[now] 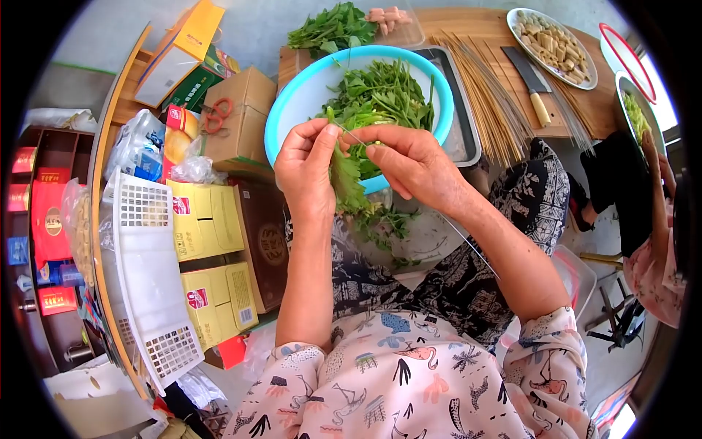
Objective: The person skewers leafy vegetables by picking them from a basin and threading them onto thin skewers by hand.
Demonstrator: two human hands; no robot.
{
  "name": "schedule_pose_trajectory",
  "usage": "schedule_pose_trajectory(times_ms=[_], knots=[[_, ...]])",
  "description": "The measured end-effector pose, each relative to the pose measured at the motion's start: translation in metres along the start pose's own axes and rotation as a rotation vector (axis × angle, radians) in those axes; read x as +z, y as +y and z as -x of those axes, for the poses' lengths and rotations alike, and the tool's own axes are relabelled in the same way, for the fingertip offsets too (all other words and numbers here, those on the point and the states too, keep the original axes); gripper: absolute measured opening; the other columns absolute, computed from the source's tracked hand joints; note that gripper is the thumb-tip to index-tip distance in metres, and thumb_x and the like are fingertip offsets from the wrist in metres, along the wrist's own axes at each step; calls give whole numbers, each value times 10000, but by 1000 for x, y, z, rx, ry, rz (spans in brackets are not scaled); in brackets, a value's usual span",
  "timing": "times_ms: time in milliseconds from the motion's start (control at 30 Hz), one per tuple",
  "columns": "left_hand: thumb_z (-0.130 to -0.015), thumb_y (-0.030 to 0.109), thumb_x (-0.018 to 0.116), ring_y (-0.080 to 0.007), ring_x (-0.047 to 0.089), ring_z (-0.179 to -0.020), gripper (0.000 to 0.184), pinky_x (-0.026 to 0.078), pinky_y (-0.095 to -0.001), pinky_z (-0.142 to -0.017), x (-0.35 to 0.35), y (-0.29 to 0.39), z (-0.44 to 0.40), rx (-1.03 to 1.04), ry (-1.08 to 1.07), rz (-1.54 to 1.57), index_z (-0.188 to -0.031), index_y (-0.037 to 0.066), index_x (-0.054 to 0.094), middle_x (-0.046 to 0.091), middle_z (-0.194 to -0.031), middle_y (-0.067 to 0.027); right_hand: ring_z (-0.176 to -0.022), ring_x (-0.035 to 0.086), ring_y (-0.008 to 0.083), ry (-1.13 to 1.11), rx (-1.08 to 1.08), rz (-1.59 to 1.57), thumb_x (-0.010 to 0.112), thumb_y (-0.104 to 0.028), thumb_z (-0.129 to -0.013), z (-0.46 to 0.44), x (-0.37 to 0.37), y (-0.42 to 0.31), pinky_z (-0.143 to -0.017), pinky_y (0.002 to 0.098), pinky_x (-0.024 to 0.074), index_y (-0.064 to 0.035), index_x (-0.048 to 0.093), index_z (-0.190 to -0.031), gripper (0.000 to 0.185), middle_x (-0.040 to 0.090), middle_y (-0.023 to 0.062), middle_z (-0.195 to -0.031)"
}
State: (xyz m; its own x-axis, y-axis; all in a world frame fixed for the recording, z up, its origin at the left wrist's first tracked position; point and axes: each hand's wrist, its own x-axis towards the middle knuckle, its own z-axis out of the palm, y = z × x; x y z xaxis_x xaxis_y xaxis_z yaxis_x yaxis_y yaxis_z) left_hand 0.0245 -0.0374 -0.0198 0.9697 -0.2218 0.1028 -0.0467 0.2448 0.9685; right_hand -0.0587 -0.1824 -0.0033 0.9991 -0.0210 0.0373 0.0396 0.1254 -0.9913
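Note:
My left hand [308, 164] is closed, pinching a stem of leafy greens [347, 183] between thumb and fingers. The leaves hang below it, over the near rim of a blue-edged basin [273, 124]. In my right hand [420, 164] is a long thin skewer [469, 245]; its front end reaches the stem at my left fingertips, and its rear end slants back along my right forearm. Whether the tip has gone through the stem is too small to tell. More leafy greens [391, 88] lie in the basin.
Behind the basin are a bunch of greens [333, 29] and pink pieces [389, 18]. Many skewers [482, 95], a cleaver [526, 77] and a plate of chunks [553, 47] lie right. Boxes [208, 219] stand left. Another person's hand [651, 150] is at a bowl far right.

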Motion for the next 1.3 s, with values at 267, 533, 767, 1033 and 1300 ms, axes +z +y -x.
schedule_pose_trajectory(times_ms=[267,533,767,1033,1300], knots=[[-873,78,644,-140,596,-716,162,502,-251,-666,0,1,0,3,-6,-2,-986,-14,573,638,-821,-90,-423,372,23,-8,5,9,464,-121,-940,-3,2,2,-402,211,304,-13,611,-1107,248,446,-51,-534],[-879,73,631,-141,591,-701,143,512,-255,-644,-2,-3,-2,32,-3,-2,-977,-11,571,635,-813,-90,-408,369,13,-7,-1,35,451,-121,-950,-5,4,1,-393,191,283,-15,604,-1151,274,440,-59,-513],[-877,63,631,-141,592,-693,126,512,-256,-640,-1,-4,-3,63,21,-21,-962,-15,579,636,-808,-89,-412,371,11,-11,5,46,452,-121,-949,-6,4,2,-394,190,286,-11,597,-1168,284,443,-59,-517],[-853,20,655,-97,584,-658,104,471,-207,-616,2,-1,-2,152,25,-104,-929,-32,607,638,-803,-58,-413,375,13,-20,9,60,457,-121,-949,-6,2,4,-392,189,292,-11,593,-1181,290,452,-55,-526],[-853,18,652,-95,585,-671,94,467,-203,-627,2,-2,0,198,14,-188,-923,-31,612,644,-799,-64,-439,366,39,-4,20,30,461,-111,-923,-5,1,4,-409,238,312,-3,623,-1093,259,450,-41,-548]])
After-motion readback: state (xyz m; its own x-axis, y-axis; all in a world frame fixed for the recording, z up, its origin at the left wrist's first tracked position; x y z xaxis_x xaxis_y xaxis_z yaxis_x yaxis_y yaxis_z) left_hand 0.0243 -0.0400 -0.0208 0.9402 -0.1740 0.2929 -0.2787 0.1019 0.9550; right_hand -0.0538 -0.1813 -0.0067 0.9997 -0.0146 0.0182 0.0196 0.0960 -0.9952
